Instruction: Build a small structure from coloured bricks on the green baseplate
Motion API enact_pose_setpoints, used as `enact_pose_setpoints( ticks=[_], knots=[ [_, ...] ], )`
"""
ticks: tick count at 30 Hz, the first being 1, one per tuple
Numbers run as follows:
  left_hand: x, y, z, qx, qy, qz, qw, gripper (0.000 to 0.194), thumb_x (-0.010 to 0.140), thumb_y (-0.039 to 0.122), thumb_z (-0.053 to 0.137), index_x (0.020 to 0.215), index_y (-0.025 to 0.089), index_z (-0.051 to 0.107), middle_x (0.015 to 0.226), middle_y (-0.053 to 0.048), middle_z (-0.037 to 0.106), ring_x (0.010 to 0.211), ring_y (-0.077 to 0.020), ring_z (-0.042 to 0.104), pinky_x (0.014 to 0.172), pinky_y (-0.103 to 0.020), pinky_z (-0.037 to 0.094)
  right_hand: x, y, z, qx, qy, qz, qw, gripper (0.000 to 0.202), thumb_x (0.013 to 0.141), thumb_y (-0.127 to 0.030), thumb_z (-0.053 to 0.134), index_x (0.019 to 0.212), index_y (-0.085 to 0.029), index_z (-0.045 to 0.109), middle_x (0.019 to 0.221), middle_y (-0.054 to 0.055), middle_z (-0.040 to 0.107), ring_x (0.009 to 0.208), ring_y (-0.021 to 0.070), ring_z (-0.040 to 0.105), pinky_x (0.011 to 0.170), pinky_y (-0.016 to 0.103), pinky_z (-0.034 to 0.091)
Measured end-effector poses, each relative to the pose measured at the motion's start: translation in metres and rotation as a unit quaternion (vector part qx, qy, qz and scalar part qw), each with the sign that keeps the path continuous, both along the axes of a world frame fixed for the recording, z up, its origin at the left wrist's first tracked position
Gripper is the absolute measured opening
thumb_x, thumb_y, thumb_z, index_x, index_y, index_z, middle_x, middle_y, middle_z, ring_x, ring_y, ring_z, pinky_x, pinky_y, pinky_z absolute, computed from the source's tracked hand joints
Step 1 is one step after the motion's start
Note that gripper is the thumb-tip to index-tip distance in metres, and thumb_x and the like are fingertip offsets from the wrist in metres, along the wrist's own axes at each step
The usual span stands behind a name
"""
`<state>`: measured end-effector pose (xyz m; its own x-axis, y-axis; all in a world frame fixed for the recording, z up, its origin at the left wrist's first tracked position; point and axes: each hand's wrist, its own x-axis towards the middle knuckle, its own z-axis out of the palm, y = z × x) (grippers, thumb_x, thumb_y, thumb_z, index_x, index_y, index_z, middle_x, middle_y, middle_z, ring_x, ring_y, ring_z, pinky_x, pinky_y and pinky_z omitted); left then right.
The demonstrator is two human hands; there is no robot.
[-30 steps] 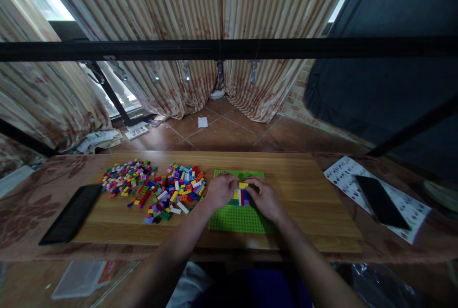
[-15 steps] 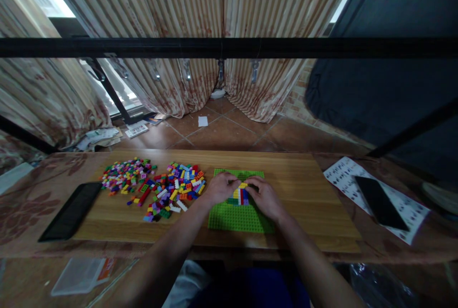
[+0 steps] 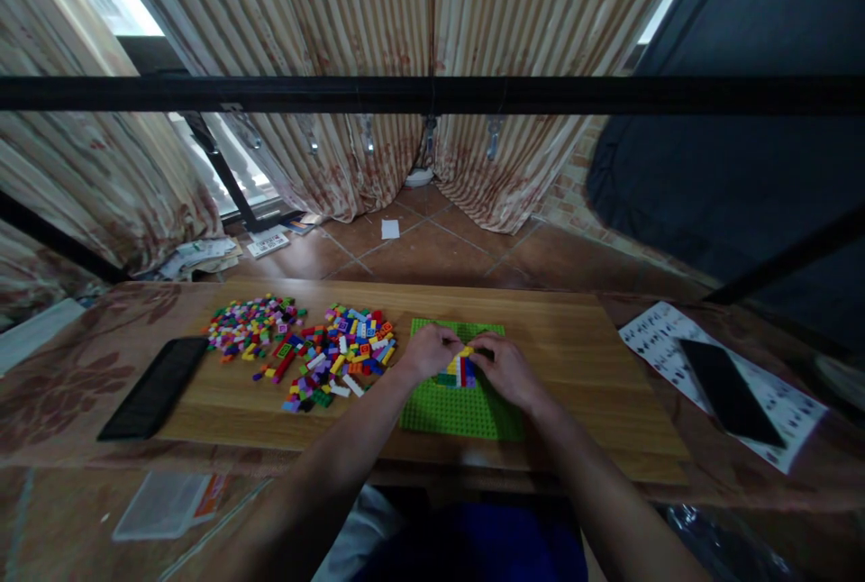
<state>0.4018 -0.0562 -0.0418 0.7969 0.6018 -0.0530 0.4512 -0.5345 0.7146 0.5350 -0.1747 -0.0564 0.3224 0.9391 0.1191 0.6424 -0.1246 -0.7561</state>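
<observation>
A green studded baseplate [image 3: 452, 415] lies on the wooden board in front of me. On its upper half stands a small build of toy bricks [image 3: 460, 372] in yellow, white, red, blue, purple and green. At the top of this build is a yellow brick [image 3: 466, 351], between my two hands. My left hand [image 3: 432, 350] pinches at its left side, thumb and fingers curled together. From the right, my right hand [image 3: 505, 368] closes its fingertips on the same brick. The fingers partly hide the brick and the back of the build.
Left of the baseplate lie two loose brick piles, one of small pieces [image 3: 247, 322], one of larger bricks [image 3: 344, 352]. A black tray [image 3: 154, 388] sits at the board's left end. On the right, a dark phone-like slab [image 3: 730, 391] rests on a printed sheet [image 3: 652, 330]. A black bar [image 3: 432, 95] crosses beyond.
The whole view has shifted slightly, so things appear a little farther right. Both hands stay at the build, their fingertips slightly closer together around the yellow brick.
</observation>
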Motion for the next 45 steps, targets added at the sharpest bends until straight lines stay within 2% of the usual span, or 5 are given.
enact_pose_setpoints(
  ticks=[11,18,25,36,45],
  knots=[
    [-0.022,-0.009,0.025,0.045,-0.062,0.037,0.996,0.024,0.084,0.024,0.049,0.093,0.017,0.071,0.088,-0.004,0.072,0.079,-0.0155,0.064,0.075,-0.025,0.049,0.000,-0.007,-0.004,0.036,0.039,-0.037,0.998,0.033,0.077,-0.033,0.061,0.107,-0.022,0.066,0.107,0.006,0.068,0.100,0.0212,0.062,0.092,0.042,0.046],
    [-0.118,-0.017,0.029,0.055,-0.160,0.153,0.974,0.024,0.088,0.027,0.046,0.095,0.017,0.067,0.097,-0.006,0.071,0.090,-0.0178,0.065,0.083,-0.030,0.050,0.003,-0.052,-0.025,0.108,0.107,-0.193,0.969,0.039,0.083,-0.047,0.052,0.105,-0.017,0.065,0.106,0.012,0.069,0.095,0.0246,0.065,0.089,0.046,0.048],
    [-0.188,-0.037,0.013,0.086,-0.117,0.228,0.963,0.021,0.086,0.026,0.047,0.096,0.019,0.065,0.097,-0.006,0.069,0.092,-0.0196,0.064,0.084,-0.034,0.051,0.020,-0.091,-0.035,0.082,-0.093,-0.258,0.958,0.044,0.084,-0.052,0.045,0.101,-0.017,0.066,0.106,0.014,0.067,0.098,0.0289,0.061,0.090,0.047,0.045],
    [-0.171,-0.046,0.001,0.226,0.007,0.169,0.959,0.031,0.079,0.012,0.056,0.108,0.022,0.063,0.108,-0.006,0.060,0.101,-0.0231,0.055,0.091,-0.039,0.046,-0.034,-0.091,-0.045,0.045,-0.263,-0.112,0.957,0.053,0.088,-0.052,0.041,0.126,-0.017,0.052,0.130,0.016,0.052,0.120,0.0306,0.045,0.098,0.050,0.038],
    [-0.160,-0.041,-0.003,0.228,-0.005,0.169,0.959,0.017,0.081,0.014,0.055,0.096,0.020,0.064,0.103,-0.007,0.061,0.099,-0.0248,0.054,0.090,-0.040,0.045,-0.024,-0.090,-0.047,0.019,-0.310,-0.067,0.948,0.051,0.092,-0.049,0.038,0.129,-0.017,0.049,0.137,0.015,0.046,0.127,0.0300,0.041,0.102,0.051,0.035]
  ],
)
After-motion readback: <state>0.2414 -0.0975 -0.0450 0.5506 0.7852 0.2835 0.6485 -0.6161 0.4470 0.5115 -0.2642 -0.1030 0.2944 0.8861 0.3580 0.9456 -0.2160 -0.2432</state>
